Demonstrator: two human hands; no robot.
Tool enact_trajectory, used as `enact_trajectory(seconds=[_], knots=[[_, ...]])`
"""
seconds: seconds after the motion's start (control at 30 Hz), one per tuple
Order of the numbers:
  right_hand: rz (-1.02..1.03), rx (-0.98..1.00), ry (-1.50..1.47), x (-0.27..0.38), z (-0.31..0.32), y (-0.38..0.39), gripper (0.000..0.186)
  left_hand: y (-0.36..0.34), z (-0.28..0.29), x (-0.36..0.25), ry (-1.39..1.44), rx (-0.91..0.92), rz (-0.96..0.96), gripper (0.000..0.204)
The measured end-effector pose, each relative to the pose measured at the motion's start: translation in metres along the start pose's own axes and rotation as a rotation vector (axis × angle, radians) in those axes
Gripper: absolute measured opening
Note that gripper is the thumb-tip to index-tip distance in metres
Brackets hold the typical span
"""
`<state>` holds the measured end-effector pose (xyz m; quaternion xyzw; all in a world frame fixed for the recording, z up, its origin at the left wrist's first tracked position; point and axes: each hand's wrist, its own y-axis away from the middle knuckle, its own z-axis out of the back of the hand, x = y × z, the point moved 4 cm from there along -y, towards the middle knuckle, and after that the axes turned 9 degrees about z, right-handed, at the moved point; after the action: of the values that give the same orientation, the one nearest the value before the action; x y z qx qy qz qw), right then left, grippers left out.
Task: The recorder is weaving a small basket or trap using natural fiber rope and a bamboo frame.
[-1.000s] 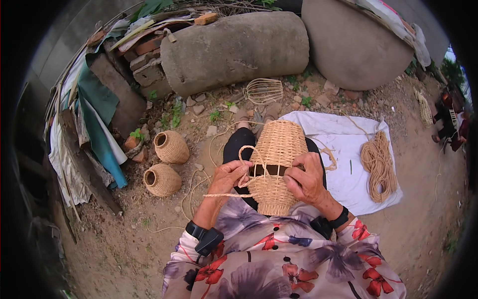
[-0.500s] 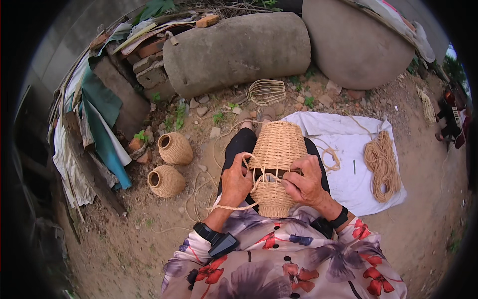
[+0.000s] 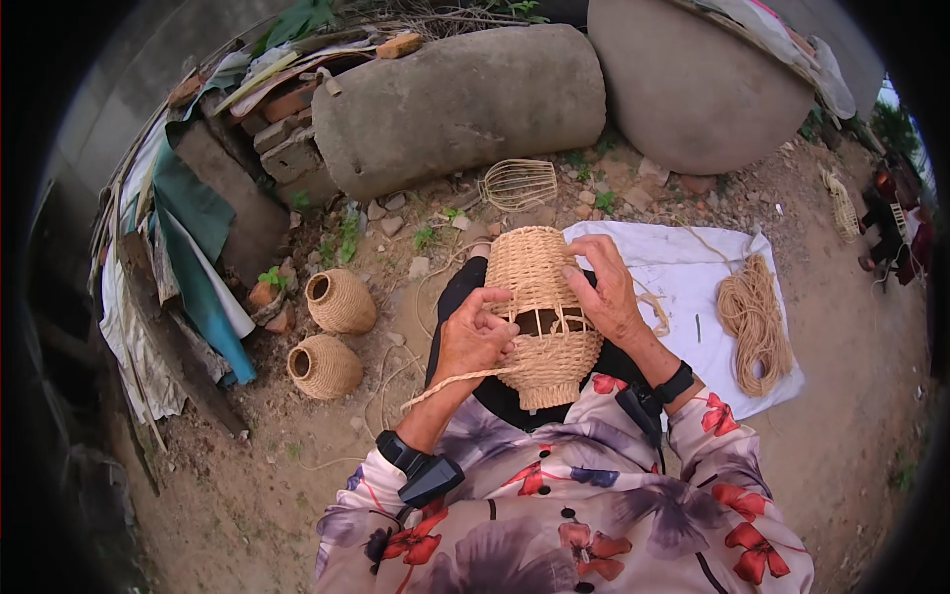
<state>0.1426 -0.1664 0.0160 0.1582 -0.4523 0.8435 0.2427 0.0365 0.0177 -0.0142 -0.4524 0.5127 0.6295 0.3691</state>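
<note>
A woven rope basket [image 3: 534, 267] rests on my lap, its wider weave split by an open gap that bare upright spokes cross. At the left end of this gap, my left hand [image 3: 475, 334] has its fingers curled in against the basket, the tips partly hidden. My right hand [image 3: 606, 292] grips the basket's upper right side, thumb along the wall and fingers bent over it. A loose cord [image 3: 460, 382] runs from the lower weave leftward across my left wrist.
Two finished-looking woven pots [image 3: 340, 301] lie on the dirt at left. A rope coil [image 3: 754, 322] sits on a white sheet [image 3: 653, 259] at right. Ahead lie a bare spoke frame [image 3: 520, 185] and a concrete cylinder [image 3: 460, 109]. Rubble and covered boards stand at far left.
My right hand has moved up from the gap to the basket's upper side. My left hand has let its cord loop drop and sits closer to the gap. The basket has shifted slightly.
</note>
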Motion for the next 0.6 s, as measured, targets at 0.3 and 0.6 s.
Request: enact_trajectory(seconds=[0.3, 0.6], knots=[[-0.084, 0.281, -0.166, -0.037, -0.030, 0.001, 0.059, 0.014, 0.039, 0.009, 0.806, 0.053, 0.016, 0.044], [-0.115, 0.266, 0.158, -0.053, -0.033, -0.016, 0.062, 0.023, -0.002, 0.036, 0.017, -0.052, 0.013, 0.021]])
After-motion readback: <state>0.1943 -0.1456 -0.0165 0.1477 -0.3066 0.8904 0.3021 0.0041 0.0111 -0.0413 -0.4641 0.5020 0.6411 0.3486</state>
